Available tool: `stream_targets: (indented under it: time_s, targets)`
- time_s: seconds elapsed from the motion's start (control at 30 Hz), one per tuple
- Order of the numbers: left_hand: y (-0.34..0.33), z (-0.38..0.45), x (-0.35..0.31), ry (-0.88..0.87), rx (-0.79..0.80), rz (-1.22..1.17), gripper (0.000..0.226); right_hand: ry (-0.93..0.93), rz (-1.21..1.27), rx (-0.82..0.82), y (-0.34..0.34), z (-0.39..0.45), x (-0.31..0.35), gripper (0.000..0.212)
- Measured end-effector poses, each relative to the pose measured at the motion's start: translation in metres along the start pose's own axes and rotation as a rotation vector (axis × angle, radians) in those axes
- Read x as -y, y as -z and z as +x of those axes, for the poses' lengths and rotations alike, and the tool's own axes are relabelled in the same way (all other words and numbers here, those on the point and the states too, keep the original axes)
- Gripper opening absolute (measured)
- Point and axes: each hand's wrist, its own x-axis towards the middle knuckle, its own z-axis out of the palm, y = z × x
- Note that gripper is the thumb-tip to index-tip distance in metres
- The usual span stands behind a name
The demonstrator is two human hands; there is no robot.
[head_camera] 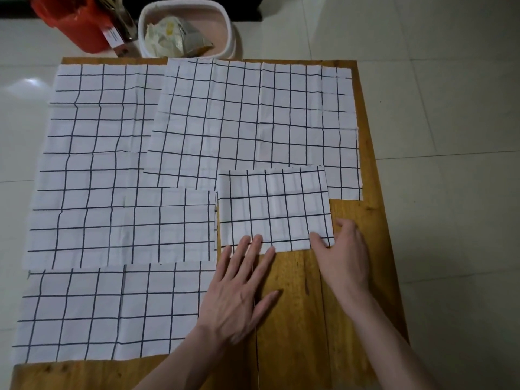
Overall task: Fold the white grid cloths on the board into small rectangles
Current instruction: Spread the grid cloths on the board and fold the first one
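Roughly one item done, several outstanding. Folded: one small white black-grid cloth rectangle (274,208), lying on the brown wooden worktop (295,305) at its right-centre, edges squared, layers flat. Left hand (239,291): fingers straight, spread, tips resting on the rectangle's near edge. Right hand (344,254): fingers relaxed, touching its near right corner, holding nothing. Unfolded: large grid cloth at rear (253,116), plus overlapping sheets at left (98,164) and near left (112,311), lightly creased.
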Motion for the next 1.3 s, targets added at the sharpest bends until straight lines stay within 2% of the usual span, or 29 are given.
stream_targets:
  time_s: [0.23, 0.43, 0.5, 0.63, 0.83, 0.93, 1.03, 1.2, 1.3]
  targets:
    - [-0.001, 0.001, -0.001, 0.004, 0.0, 0.03, 0.076, -0.09, 0.222, 0.088, 0.002, 0.012, 0.002, 0.053]
    - [-0.001, 0.007, -0.007, -0.005, -0.032, 0.018, 0.073, -0.072, 0.476, 0.065, 0.001, 0.009, -0.003, 0.032]
    - [-0.001, 0.011, -0.011, -0.014, -0.04, -0.001, 0.072, -0.053, 0.511, 0.051, 0.003, 0.005, -0.006, 0.033]
    - [-0.001, 0.019, -0.022, -0.044, -0.023, -0.019, 0.07, -0.013, 0.537, -0.001, 0.012, -0.002, -0.01, 0.027]
    - [-0.001, 0.026, -0.035, -0.08, -0.007, -0.024, 0.067, 0.133, 0.444, 0.003, 0.014, -0.02, -0.006, 0.045]
    - [-0.001, 0.024, -0.032, -0.088, -0.034, -0.043, 0.066, 0.284, 0.323, -0.051, 0.005, -0.029, 0.0, 0.032]
    - [0.002, 0.02, -0.025, -0.045, -0.071, -0.086, 0.067, 0.398, 0.259, -0.098, -0.006, -0.037, 0.005, 0.036]
    - [0.008, 0.013, -0.008, 0.083, -0.143, -0.109, 0.066, 0.482, 0.405, -0.059, -0.024, -0.046, 0.016, 0.051]
    - [0.009, 0.009, 0.001, 0.104, -0.177, -0.132, 0.065, 0.531, 0.355, -0.065, -0.035, -0.046, 0.02, 0.05]
